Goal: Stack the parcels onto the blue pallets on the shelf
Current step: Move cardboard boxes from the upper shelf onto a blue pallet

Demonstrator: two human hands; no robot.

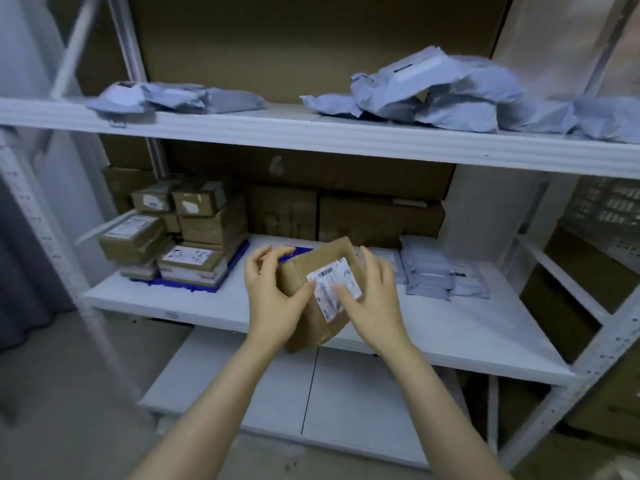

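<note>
Parcel [306, 268] of brown cardboard, tilted, with a white label [329, 277] facing up, is held in the air between both hands just in front of the middle shelf [450, 327]. The left hand [273, 289] holds its left side, fingers curled over the far edge and thumb lying on the top face beside the label. The right hand [374, 296] closes the grip from the other side, thumb on the label and fingers reaching round the right edge. Both forearms stretch forward from below. Just behind the parcel, a blue pallet [299, 252] shows on the shelf. To the left, stacked boxes [194, 230] sit on another pallet [194, 288]; to the right lie grey mailers [429, 275].
</note>
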